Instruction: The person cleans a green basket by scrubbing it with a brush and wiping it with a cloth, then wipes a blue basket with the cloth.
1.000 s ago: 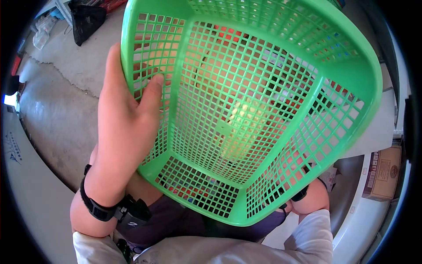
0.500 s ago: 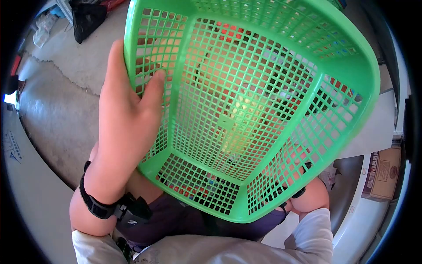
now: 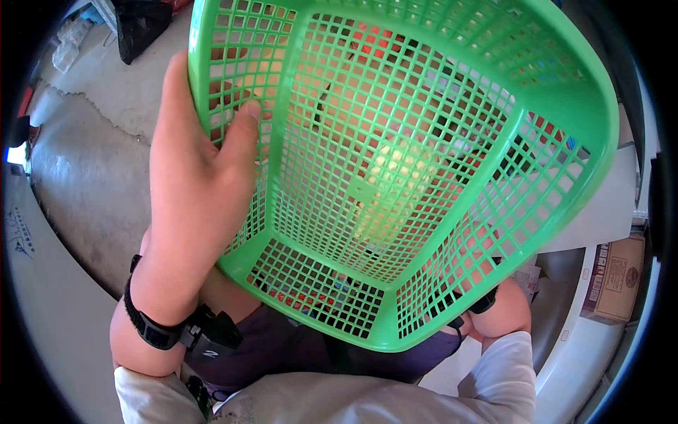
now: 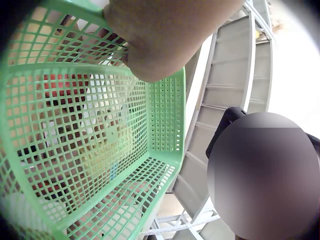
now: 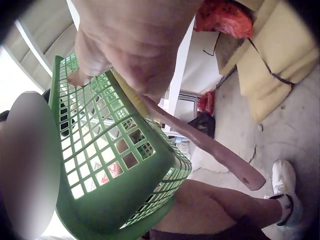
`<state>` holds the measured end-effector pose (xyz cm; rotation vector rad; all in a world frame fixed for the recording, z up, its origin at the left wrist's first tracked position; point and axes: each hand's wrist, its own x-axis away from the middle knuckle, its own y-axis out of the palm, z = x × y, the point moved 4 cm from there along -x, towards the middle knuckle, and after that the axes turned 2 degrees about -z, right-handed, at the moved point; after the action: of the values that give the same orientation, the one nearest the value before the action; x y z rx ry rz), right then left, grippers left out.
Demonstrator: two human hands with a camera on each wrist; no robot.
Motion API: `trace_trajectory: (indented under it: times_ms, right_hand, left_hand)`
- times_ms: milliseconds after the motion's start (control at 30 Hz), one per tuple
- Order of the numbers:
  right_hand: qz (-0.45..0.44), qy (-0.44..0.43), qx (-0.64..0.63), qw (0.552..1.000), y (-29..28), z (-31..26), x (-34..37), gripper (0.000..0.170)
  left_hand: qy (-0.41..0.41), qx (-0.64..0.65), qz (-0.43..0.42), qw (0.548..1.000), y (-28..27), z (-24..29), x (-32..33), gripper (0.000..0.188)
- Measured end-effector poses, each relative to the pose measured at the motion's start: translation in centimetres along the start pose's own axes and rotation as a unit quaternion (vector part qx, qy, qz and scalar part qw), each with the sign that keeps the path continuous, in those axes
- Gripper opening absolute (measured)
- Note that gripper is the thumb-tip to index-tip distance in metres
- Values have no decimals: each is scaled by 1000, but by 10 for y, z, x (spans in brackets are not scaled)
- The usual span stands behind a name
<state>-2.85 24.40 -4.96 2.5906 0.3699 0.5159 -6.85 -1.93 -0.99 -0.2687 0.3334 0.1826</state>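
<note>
My left hand (image 3: 205, 169) grips the left side of a green plastic mesh basket (image 3: 378, 332), thumb inside and fingers round the outer wall. The basket is tilted, its open top facing my head. Behind the mesh, in the right wrist view, my right hand (image 5: 135, 45) holds a brush (image 5: 205, 137) with a brown handle that has a hole at its end. Its yellow head (image 5: 131, 95) lies close along the basket's outside and shows through the bottom mesh in the head view. One right fingertip reaches the basket's wall. Much of the right hand is hidden by the basket.
A cardboard box (image 3: 616, 279) stands at the right. Grey concrete floor (image 3: 92, 155) lies at the left, with a black bag (image 3: 143, 28) at its far end. Red bags (image 5: 225, 20) and folded yellow material (image 5: 275, 60) are on the floor side. My knees are below the basket.
The basket and my left hand have shifted slightly up and left. The yellow brush head behind the mesh has moved a little up and right since half a second ago.
</note>
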Motion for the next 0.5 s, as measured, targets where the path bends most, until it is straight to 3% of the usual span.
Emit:
trace_trajectory:
  times_ms: [500]
  right_hand:
    - [0, 5, -7, 1000, 0, 1, -1, 60]
  left_hand:
    - [8, 8, 0, 1000, 3, -5, 1, 43]
